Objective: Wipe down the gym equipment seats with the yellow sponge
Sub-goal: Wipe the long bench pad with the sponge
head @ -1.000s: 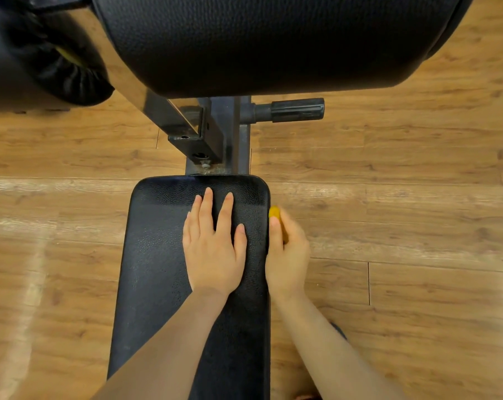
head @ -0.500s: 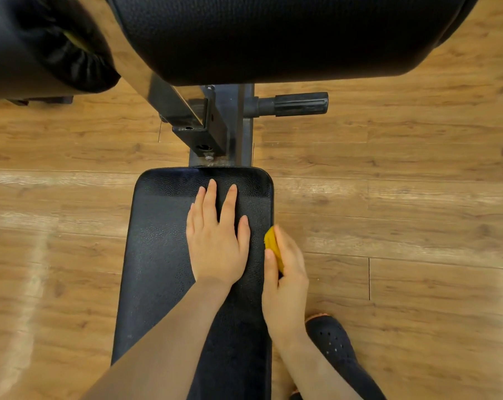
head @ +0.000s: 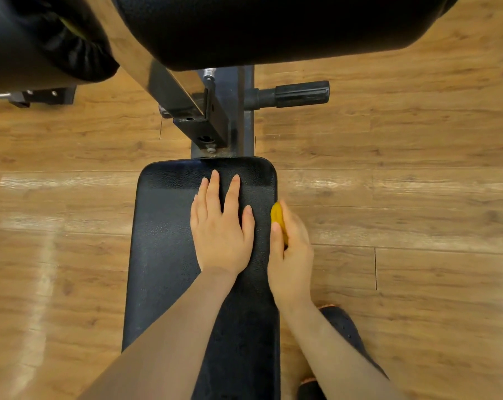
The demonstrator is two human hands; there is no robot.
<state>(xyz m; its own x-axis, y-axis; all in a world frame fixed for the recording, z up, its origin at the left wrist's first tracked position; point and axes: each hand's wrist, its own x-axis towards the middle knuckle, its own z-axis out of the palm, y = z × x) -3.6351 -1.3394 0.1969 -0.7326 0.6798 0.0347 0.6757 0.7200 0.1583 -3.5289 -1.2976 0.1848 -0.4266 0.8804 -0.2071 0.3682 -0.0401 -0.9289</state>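
Observation:
A long black padded seat (head: 163, 241) runs from the bottom of the view up to the machine's frame. My left hand (head: 220, 229) lies flat on the seat's top with straight fingers pointing away from me. My right hand (head: 292, 255) grips the yellow sponge (head: 277, 216) and holds it against the seat's right side edge. Only the sponge's top part shows above my fingers.
A large black pad (head: 273, 27) overhangs the far end of the seat. A steel frame post (head: 230, 116) with a black-gripped handle (head: 300, 94) stands between them. Another black pad (head: 42, 39) is at the top left. My dark shoe (head: 345, 327) is on the wooden floor (head: 417, 197).
My right hand slid the sponge toward me along the seat's right edge, then a little away again. My left hand stayed flat on the seat.

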